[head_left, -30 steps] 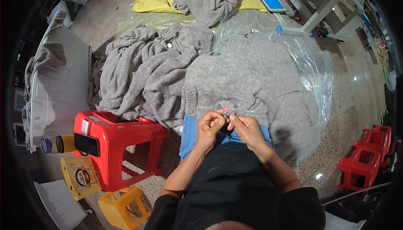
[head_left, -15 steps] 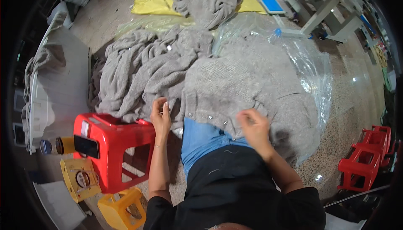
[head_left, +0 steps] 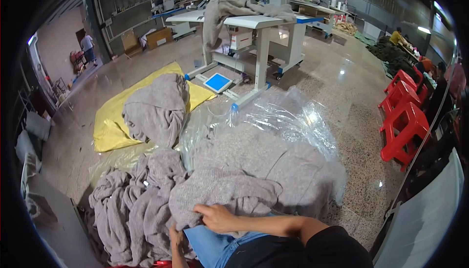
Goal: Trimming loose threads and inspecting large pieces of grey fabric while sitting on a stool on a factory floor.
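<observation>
The right hand (head_left: 218, 217) is pinching a fold of the grey knitted sweater (head_left: 229, 189) lying over the lap, the left hand (head_left: 176, 237) is lying beside it, grip hidden — apparently mid-turn, next needing a flat spread.

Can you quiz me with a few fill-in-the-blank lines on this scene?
1. The right hand rests on a ____ knitted garment.
2. The crumpled sheet spread on the floor is ____.
3. The plastic stools at the right are ____.
4. The left hand lies beside the person's ____ jeans.

Missing words: grey; yellow; red; blue
</observation>
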Motion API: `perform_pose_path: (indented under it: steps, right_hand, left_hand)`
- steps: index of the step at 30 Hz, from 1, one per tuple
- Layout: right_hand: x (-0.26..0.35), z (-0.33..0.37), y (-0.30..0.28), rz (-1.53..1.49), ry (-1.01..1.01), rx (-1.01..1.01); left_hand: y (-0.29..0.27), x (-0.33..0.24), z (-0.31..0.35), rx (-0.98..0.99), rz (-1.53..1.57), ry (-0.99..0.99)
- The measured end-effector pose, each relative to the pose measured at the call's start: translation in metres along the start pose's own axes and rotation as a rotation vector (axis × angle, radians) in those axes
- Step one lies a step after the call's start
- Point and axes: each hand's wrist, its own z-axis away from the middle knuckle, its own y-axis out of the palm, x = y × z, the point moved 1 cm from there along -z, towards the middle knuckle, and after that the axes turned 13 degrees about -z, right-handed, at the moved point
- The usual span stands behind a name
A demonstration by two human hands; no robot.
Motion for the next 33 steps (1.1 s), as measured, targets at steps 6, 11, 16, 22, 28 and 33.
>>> perform_pose_path:
  steps: [6,11,16,22,28,33]
  right_hand:
    - [0.093,-0.048,-0.119,-0.047,-0.301,-0.243]
    - [0.089,-0.088,-0.244,0.333,-0.266,-0.638]
    - [0.131,-0.111,-0.385,0.553,-0.234,-1.062]
    - [0.224,-0.027,-0.489,0.475,-0.51,-1.425]
    - [0.228,0.117,-0.452,0.165,-0.461,-0.946]
    - [0.138,0.235,-0.382,0.407,0.384,-0.704]
  left_hand:
    - [0.001,0.027,-0.028,-0.325,-0.199,-0.08]
    - [-0.042,-0.064,-0.111,-0.759,-0.632,0.216]
    - [-0.108,-0.255,-0.187,-0.813,-0.648,0.596]
    - [-0.096,-0.44,-0.247,-0.784,-0.534,0.717]
    - [-0.061,-0.478,-0.233,-0.721,-0.282,1.267]
    - [-0.012,-0.373,-0.225,-0.125,-0.499,1.114]
